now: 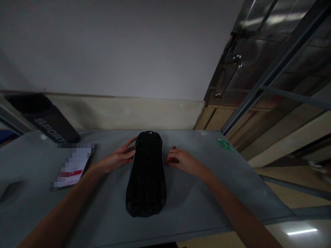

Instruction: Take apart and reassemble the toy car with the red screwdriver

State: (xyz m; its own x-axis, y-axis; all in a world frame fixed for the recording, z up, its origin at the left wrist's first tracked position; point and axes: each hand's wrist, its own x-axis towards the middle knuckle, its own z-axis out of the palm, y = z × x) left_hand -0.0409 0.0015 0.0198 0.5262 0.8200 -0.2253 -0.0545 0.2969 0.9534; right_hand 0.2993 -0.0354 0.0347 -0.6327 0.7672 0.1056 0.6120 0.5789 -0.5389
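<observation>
A long black toy car (148, 172) lies on the table with what looks like its underside up. Its narrower end points toward the wall. My left hand (121, 156) grips its left side near the far end, fingers along the edge. Close to the right side of the car is my right hand (181, 160), its fingers curled together. A small red thing (174, 147) shows just behind those fingers. Whether it is held, and what the curled fingers hide, cannot be made out.
On the grey table (108, 213), a black SPORT box (49, 120) and a partly blurred white-and-red packet (73, 168) are at the left. A green plastic piece (226, 144) lies at the right. Behind are a wall and a door handle (231, 77); a metal frame (269, 75) rises at right.
</observation>
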